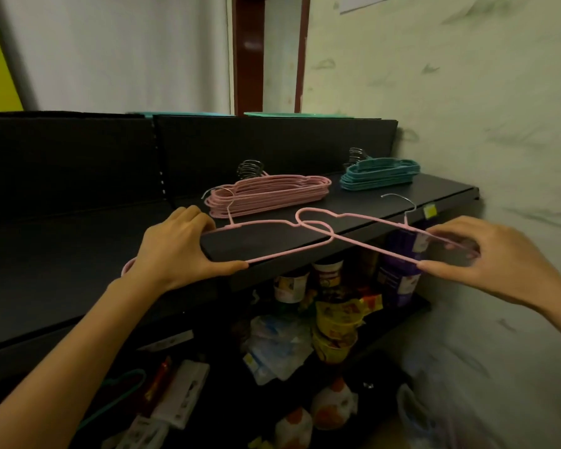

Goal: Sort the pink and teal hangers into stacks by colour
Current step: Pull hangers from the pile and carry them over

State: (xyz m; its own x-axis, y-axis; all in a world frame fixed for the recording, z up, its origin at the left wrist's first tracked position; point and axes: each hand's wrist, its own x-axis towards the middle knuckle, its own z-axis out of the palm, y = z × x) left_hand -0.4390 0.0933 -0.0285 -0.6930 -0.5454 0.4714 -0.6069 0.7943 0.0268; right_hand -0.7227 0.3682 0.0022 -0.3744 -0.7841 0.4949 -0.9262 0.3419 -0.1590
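- Step in hand: two loose pink wire hangers are held above the front edge of the black metal shelf (62,247), one in each hand. I judge both are bound for the pink pile.
- Left hand (175,251): palm down at 9 o'clock. Its grip is closed round the end of the left pink hanger (289,251), thumb under the lower bar, fingers over the top.
- Right hand (486,257): at 3 o'clock, wrist bent inward. Thumb and fingertips pinch the far end of the right pink hanger (370,220).
- The two hangers cross at centre, shoulder loops overlapping. I can't tell whether they are hooked together.
- Stack of pink hangers (269,196) lies flat on the shelf at 12 o'clock, just beyond the left hand. Stack of teal hangers (379,176) sits at 1 o'clock, apart from it.
- Next move, as I read it: free the crossing, turn the metal hooks to match the pile, and lay each hanger flat on the pink stack.
- One teal hanger (127,390) lies on the lower shelf at 7 o'clock, not yet sorted.
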